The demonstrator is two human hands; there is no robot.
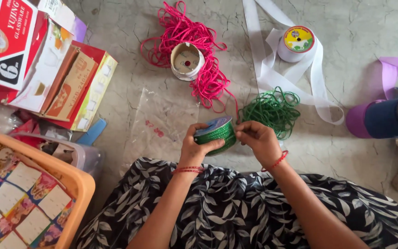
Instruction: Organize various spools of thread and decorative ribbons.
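Here the left hand [193, 148] grips a small round spool of green cord [217, 133] over the lap, near the grey stone floor [346, 152]. The right hand [258, 139] pinches the cord at the spool's edge, fingers closed, w/ a loose green cord tangle [272, 109] just beyond. Best kept taut, 1 turn at a time, approx. even.

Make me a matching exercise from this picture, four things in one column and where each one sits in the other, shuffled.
Things
1. green cord spool
2. loose pink cord with its cardboard spool
3. white ribbon roll
4. orange plastic tray

Places
A. lower left corner, beside the patterned dress
B. top centre of the stone floor
C. held in the left hand, with the right hand pinching at its edge
D. upper right, ribbon trailing loose

Pairs: 1-C, 2-B, 3-D, 4-A
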